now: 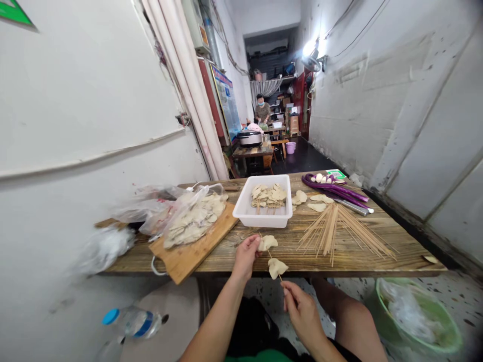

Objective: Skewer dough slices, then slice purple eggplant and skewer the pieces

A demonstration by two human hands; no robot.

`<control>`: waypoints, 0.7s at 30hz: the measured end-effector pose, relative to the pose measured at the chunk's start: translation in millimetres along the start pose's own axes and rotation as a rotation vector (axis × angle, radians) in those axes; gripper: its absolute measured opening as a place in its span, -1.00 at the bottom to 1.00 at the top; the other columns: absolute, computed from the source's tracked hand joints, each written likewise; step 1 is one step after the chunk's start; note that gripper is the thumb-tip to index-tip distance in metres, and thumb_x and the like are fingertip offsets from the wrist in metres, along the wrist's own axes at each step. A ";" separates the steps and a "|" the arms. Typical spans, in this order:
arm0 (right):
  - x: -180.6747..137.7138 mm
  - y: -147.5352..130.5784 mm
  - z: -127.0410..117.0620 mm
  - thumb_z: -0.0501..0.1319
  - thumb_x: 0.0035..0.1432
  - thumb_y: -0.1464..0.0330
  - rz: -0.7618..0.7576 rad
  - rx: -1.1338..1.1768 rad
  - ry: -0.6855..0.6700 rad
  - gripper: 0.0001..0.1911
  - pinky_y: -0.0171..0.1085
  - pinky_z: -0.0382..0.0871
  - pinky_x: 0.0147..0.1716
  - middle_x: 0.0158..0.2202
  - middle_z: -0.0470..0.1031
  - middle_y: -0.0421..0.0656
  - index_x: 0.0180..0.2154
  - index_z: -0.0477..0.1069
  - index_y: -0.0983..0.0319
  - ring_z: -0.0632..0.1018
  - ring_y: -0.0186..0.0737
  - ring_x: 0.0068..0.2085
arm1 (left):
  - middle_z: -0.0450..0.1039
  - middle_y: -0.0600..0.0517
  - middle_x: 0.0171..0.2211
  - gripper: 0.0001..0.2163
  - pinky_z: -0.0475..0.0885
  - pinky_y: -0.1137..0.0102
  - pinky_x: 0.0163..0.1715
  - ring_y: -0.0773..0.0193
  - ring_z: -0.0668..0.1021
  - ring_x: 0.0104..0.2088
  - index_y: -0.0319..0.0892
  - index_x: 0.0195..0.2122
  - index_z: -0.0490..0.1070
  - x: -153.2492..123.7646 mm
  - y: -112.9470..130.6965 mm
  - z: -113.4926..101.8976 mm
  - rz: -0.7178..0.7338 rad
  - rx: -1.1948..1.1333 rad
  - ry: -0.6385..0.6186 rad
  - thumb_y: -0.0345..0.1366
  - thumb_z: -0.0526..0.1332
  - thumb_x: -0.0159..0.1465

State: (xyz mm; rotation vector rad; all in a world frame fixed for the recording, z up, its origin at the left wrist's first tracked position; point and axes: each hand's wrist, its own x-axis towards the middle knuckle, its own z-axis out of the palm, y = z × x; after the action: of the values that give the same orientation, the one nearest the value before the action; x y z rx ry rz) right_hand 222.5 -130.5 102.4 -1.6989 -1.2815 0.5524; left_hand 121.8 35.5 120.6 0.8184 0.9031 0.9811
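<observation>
My left hand [247,255] pinches a pale flat slice [267,243] threaded on a thin bamboo skewer [274,262] at the front edge of the wooden table [264,251]. A second slice [277,267] sits lower on the same skewer. My right hand [300,309] grips the skewer's near end below the table edge. Just beyond stands a white plastic tub [264,213] holding finished skewers. A fan of loose bamboo skewers [335,231] lies to the right of the tub.
A wooden cutting board [188,256] carries a clear bag of slices [194,218] at left, beside other plastic bags [147,206]. Purple eggplants [335,188] lie at the far right. A green basin [418,317] and a water bottle [132,322] are on the floor. A person sits far down the corridor.
</observation>
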 end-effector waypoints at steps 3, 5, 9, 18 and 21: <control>-3.9 -1.8 -1.2 -0.07 0.25 0.20 -0.015 -0.010 0.002 -0.58 -0.36 0.29 -0.56 -0.66 0.38 -0.22 -0.19 0.46 0.29 0.44 -0.28 -0.61 | 0.51 -0.04 -0.35 -0.67 0.45 0.43 -0.42 0.35 0.51 -0.43 -0.26 -0.29 0.48 -0.7 1.6 3.2 -0.098 -0.091 -0.056 -0.18 0.39 -0.03; -6.1 -2.3 -1.9 -0.06 0.25 0.21 -0.018 -0.008 0.005 -0.59 -0.37 0.29 -0.56 -0.66 0.39 -0.22 -0.18 0.46 0.30 0.44 -0.28 -0.61 | 0.52 -0.07 -0.35 -0.72 0.47 0.42 -0.40 0.33 0.53 -0.42 -0.27 -0.31 0.48 -1.4 2.5 6.3 -0.137 -0.123 -0.092 -0.22 0.39 0.00; -8.0 -0.7 -4.0 -0.05 0.25 0.24 -0.016 -0.004 0.005 -0.61 -0.37 0.29 -0.56 -0.66 0.39 -0.22 -0.18 0.46 0.30 0.45 -0.28 -0.60 | 0.54 -0.12 -0.36 -0.76 0.48 0.44 -0.42 0.28 0.56 -0.41 -0.30 -0.32 0.49 -4.2 3.7 13.0 -0.163 -0.120 -0.111 -0.25 0.37 0.04; -6.5 3.4 -8.5 -0.07 0.25 0.28 -0.038 -0.066 0.031 -0.62 -0.35 0.30 -0.53 -0.63 0.40 -0.21 -0.18 0.45 0.31 0.45 -0.28 -0.59 | 0.54 -0.12 -0.37 -0.71 0.47 0.45 -0.41 0.27 0.56 -0.39 -0.31 -0.35 0.50 -13.5 -6.9 21.9 -0.157 -0.126 -0.102 -0.21 0.41 -0.03; -3.4 4.5 -8.2 -0.08 0.25 0.29 -0.036 -0.071 0.032 -0.62 -0.35 0.30 -0.51 -0.62 0.41 -0.21 -0.17 0.44 0.32 0.46 -0.28 -0.58 | 0.53 -0.10 -0.40 -0.63 0.46 0.42 -0.40 0.23 0.57 -0.39 -0.32 -0.33 0.50 -19.0 -12.2 26.6 -0.129 -0.105 -0.115 -0.15 0.42 -0.08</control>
State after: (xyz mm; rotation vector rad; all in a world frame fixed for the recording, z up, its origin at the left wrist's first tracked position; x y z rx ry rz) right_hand 230.0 -137.1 102.0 -1.7329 -1.3203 0.4619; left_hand 144.5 9.4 125.2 0.7114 0.7894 0.8527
